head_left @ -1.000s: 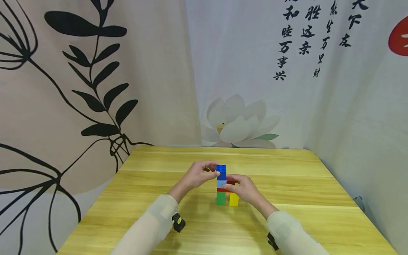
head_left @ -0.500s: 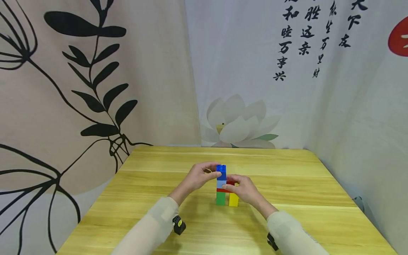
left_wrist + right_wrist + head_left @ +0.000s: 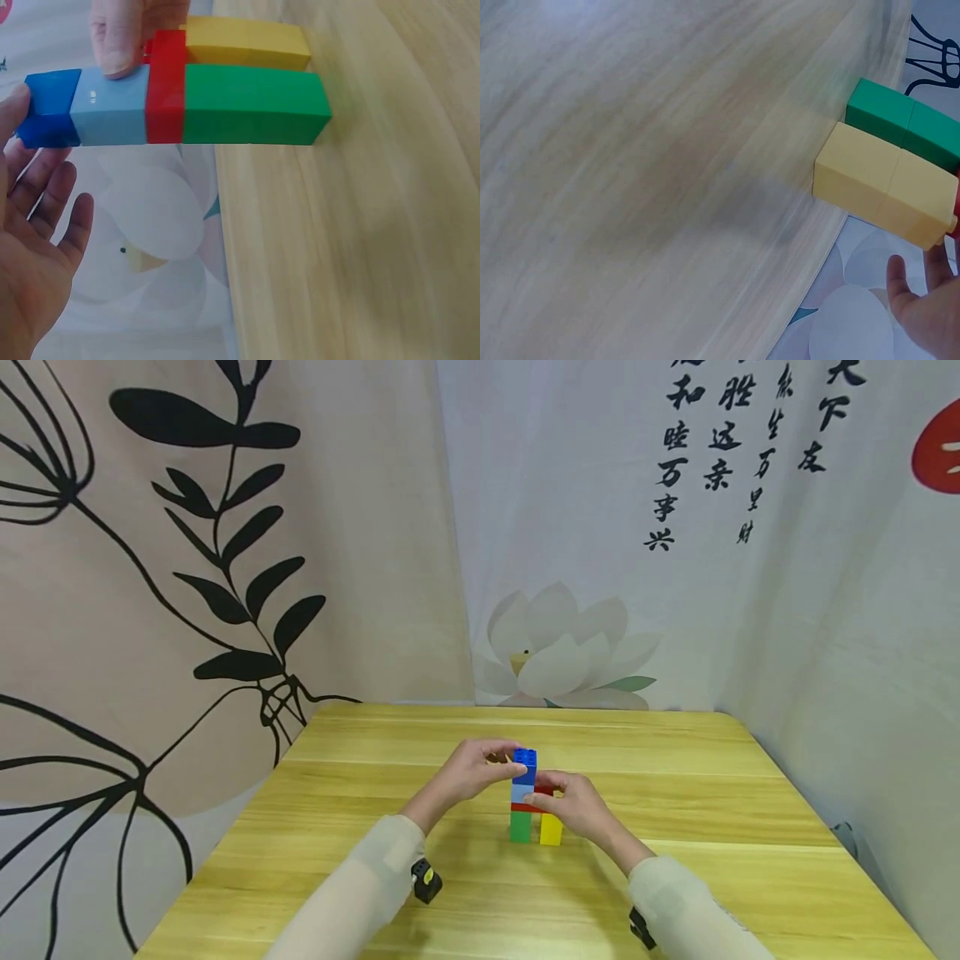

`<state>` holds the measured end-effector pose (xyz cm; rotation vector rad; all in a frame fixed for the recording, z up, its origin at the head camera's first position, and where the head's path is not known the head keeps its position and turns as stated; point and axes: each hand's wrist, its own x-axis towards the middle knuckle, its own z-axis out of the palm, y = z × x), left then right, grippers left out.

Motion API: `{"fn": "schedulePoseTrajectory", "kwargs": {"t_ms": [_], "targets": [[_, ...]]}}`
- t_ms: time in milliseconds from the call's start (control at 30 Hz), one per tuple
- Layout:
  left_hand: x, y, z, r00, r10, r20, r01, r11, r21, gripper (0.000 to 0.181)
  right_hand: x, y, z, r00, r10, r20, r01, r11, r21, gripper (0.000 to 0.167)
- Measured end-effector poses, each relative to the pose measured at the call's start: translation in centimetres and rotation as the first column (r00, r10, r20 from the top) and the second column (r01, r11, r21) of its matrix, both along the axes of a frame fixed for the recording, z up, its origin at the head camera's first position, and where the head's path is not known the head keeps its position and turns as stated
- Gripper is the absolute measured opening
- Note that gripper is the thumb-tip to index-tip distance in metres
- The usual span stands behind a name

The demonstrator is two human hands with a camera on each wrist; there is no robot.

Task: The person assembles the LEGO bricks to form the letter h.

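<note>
A small structure of toy building bricks stands upright mid-table. My left hand pinches the dark blue brick at its top between thumb and fingers. Below it comes a light blue brick, which my right hand grips, its thumb on the near face. Both rest on a flat red brick, which bridges a green column and a yellow column. In the left wrist view the dark blue brick sits slightly askew against the light blue one. The right fingertips are partly hidden behind the bricks.
The structure stands on a light wooden table. Behind the table's far edge hangs a printed curtain with plants, a lotus and written characters. Small black devices are worn at both wrists.
The left hand has shifted slightly right, and the dark blue brick has tilted right with it relative to the light blue one. The right hand and lower bricks have stayed put.
</note>
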<state>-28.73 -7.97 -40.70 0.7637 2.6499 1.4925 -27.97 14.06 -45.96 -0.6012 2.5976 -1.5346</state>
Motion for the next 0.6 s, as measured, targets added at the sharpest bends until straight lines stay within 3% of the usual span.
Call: {"fn": "schedulePoseTrajectory", "kwargs": {"t_ms": [600], "targets": [[0.2, 0.2, -1.7, 0.998, 0.062, -0.019, -0.061, 0.996, 0.065, 0.037, 0.0, -0.1, 0.0, 1.0, -0.013, -0.007, 0.013, 1.0, -0.002, 0.044]]}}
